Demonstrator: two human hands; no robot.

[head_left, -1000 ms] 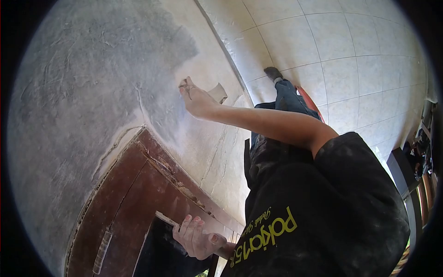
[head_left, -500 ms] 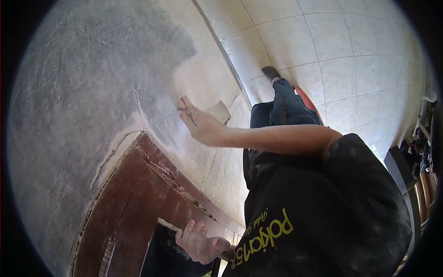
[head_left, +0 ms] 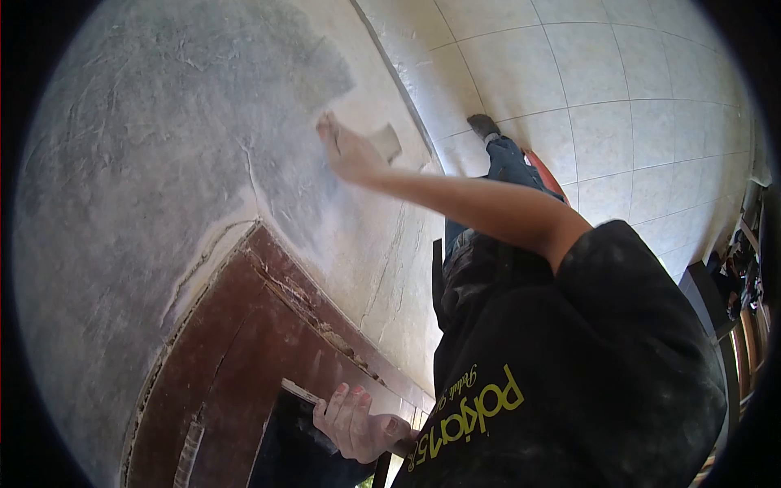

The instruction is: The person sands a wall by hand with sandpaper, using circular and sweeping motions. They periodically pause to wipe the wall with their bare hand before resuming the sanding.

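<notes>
My right hand (head_left: 350, 154) reaches out against the grey, patchy wall (head_left: 203, 106), its outline a little blurred. Held against the wall in it is a beige sheet that looks like sandpaper (head_left: 388, 143), whose end sticks out beside the wrist. Part of the sheet is hidden under the palm. Lower in the view, my left hand (head_left: 354, 423) has bent fingers and a thumb standing apart, with whitish dust on the skin. It is beside the pale edge of a dark panel (head_left: 293, 443), with nothing visible in its grasp.
A brown wooden frame (head_left: 211, 350) with a rough, chipped edge runs along the wall. Pale floor tiles (head_left: 602, 89) lie past the wall's base, near my foot (head_left: 483, 125). Something red (head_left: 543, 173) shows behind my leg. Dark clutter (head_left: 736, 268) stands at the far right.
My right hand and the beige sheet have moved up in the picture along the wall, and the forearm now slants more. My left hand stays beside the dark panel.
</notes>
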